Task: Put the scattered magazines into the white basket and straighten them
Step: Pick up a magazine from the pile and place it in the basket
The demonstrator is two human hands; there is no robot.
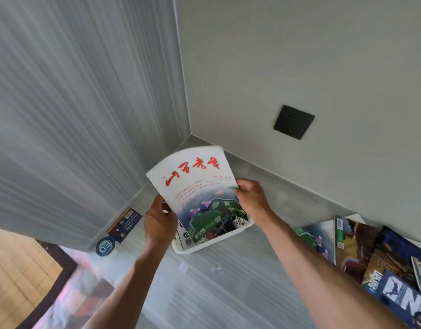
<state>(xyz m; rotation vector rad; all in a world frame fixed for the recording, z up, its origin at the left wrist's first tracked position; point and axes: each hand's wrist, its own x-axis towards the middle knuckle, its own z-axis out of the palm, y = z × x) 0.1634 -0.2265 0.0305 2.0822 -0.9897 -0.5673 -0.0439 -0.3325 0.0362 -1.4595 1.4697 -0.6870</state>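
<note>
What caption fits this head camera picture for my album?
Both hands, left and right, lower a white magazine into the white basket.

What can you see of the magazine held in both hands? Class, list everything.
The magazine has a white cover with large red brush-style characters at the top and a green and blue landscape picture below. It looks like glossy paper. It stands nearly upright, slightly bowed, its lower edge down in the white basket. The left hand grips its left edge, the right hand its right edge.
</note>
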